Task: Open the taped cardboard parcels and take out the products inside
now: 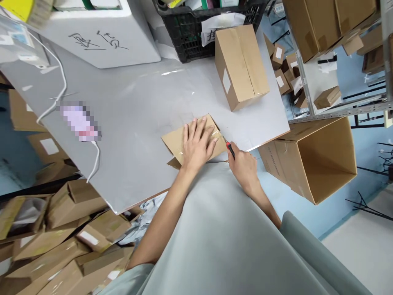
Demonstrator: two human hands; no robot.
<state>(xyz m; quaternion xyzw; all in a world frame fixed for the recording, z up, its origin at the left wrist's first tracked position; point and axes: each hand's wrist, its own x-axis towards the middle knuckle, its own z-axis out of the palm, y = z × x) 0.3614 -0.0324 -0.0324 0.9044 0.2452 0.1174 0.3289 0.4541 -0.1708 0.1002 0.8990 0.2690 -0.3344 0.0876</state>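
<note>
Pressing down on a small cardboard box [175, 141] with the left hand [196, 143], spreading that grip open and flat across the top. Resting the small box near the front edge of the grey worktop [132, 110], close to the body, with a flap jutting out at its near left corner. Gripping a red-and-black cutter [230, 149] in the right hand [244, 166], closing that grip around the handle and aiming the tip at the taped right end (touching the tape or stopping just short, cannot tell which). Wearing a loose grey-green garment [227, 213] and leaning over the near edge.

Facing a larger taped box [242, 61] farther back, bearing a white label, and a black crate [190, 32] just behind it. Seeing a white container [95, 37] with handwriting on its side at the back left, and a white cable [63, 73] running near a pixelated thing [80, 121], too obscured for naming. Passing an open carton [322, 164] off the right edge, and piled boxes [61, 233] at the lower left.
</note>
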